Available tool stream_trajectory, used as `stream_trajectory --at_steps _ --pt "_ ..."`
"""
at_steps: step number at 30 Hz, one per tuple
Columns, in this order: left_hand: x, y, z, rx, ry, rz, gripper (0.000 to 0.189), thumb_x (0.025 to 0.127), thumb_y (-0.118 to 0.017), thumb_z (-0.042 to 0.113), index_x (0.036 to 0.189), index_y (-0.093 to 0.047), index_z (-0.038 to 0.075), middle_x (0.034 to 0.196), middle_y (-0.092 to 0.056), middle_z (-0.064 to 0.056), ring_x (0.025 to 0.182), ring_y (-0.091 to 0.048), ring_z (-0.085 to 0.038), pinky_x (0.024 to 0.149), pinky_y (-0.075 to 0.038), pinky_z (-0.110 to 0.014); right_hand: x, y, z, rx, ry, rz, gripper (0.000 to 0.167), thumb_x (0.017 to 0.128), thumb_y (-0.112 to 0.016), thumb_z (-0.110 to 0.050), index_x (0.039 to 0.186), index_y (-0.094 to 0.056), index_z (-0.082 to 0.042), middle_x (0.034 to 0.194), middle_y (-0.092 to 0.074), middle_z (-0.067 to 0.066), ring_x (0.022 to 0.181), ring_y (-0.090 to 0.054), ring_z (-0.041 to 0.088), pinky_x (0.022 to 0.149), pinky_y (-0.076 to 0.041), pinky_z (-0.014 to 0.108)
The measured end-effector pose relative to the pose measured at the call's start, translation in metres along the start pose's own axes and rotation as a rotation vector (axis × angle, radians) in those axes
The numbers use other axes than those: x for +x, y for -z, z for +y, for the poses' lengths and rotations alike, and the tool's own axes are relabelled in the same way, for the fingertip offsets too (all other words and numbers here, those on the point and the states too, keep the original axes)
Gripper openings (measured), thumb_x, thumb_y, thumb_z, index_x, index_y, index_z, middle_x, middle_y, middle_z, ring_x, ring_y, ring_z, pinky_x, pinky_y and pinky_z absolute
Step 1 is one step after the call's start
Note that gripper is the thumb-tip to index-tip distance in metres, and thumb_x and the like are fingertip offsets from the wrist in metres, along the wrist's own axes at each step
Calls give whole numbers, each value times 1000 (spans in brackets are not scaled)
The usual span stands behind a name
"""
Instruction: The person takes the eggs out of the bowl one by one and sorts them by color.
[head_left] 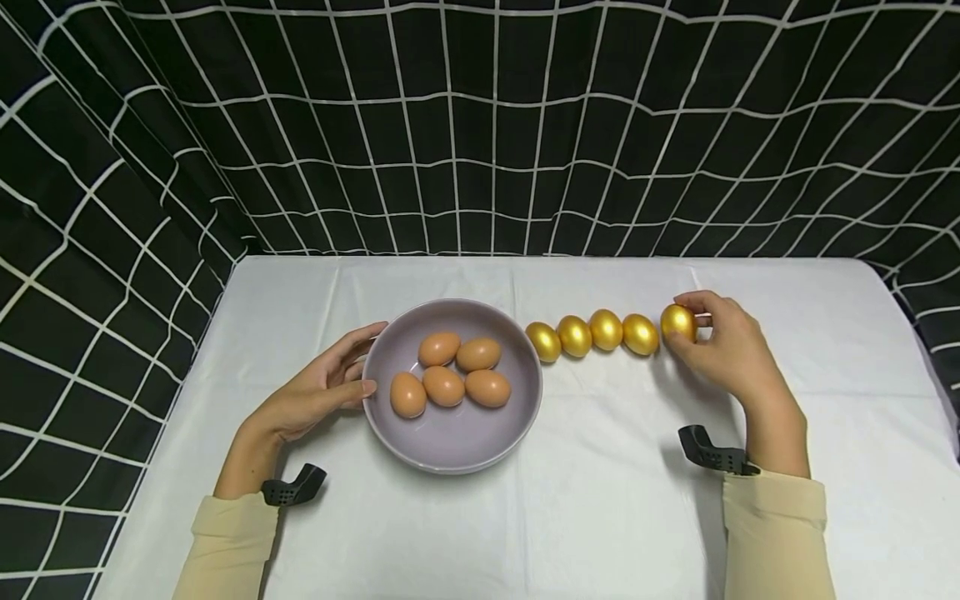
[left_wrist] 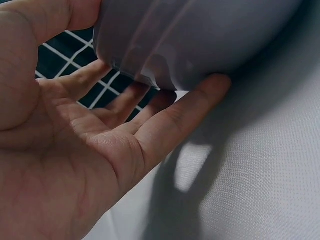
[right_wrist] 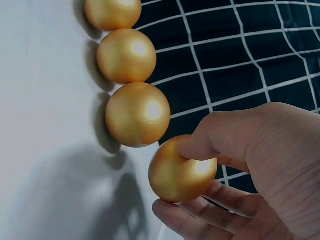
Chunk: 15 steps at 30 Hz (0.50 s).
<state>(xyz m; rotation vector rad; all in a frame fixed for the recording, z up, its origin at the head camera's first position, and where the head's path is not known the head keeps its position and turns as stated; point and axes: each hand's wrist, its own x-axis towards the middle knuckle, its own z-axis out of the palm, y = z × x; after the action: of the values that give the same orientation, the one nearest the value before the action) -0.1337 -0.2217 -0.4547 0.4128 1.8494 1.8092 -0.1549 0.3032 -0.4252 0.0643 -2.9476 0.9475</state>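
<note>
A mauve bowl (head_left: pixel 450 446) stands on the white table with several brown eggs (head_left: pixel 444 387) inside. My left hand (head_left: pixel 330 379) is at its left side, thumb by the rim and the other fingers spread along the outer wall; in the left wrist view the fingers (left_wrist: pixel 185 112) look mostly straight against the bowl (left_wrist: pixel 200 40). Right of the bowl, several golden eggs (head_left: pixel 605 330) lie in a row. At the row's right end my right hand (head_left: pixel 723 342) pinches another golden egg (right_wrist: pixel 177 172) between thumb and fingers. Whether that egg touches the table is unclear.
White cloth covers the table (head_left: pixel 600 500). A black curtain with a white grid (head_left: pixel 480 133) hangs behind the far edge and along the left. Black wrist devices (head_left: pixel 716 454) sit on both forearms. The row's left end lies close to the bowl.
</note>
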Motion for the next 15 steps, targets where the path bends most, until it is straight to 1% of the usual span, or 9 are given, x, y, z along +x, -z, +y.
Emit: stream_trajectory --at_steps 4,11,15 --pt "0 0 0 -2 0 -1 81 101 -63 0 169 -23 18 172 -26 -16 159 -29 -44 101 -59 -30 1 -1 1 -6 -6 -22 50 93 -73 -11 139 -58 4 133 -62 31 121 -60 53 99 -46 66" --pt "-2 0 0 2 0 2 80 101 -64 2 168 -25 21 171 -27 -14 159 -32 -36 103 -57 -28 2 -4 3 -23 -5 -47 51 94 -73 -13 139 -58 4 136 -62 31 122 -59 52 100 -46 67" --pt "-2 0 0 -3 -3 -1 81 101 -64 2 169 -25 21 172 -26 -13 160 -29 -38 104 -57 -27 2 -6 3 -33 -13 -52 51 93 -73 -14 138 -58 4 135 -62 32 122 -59 52 100 -47 68"
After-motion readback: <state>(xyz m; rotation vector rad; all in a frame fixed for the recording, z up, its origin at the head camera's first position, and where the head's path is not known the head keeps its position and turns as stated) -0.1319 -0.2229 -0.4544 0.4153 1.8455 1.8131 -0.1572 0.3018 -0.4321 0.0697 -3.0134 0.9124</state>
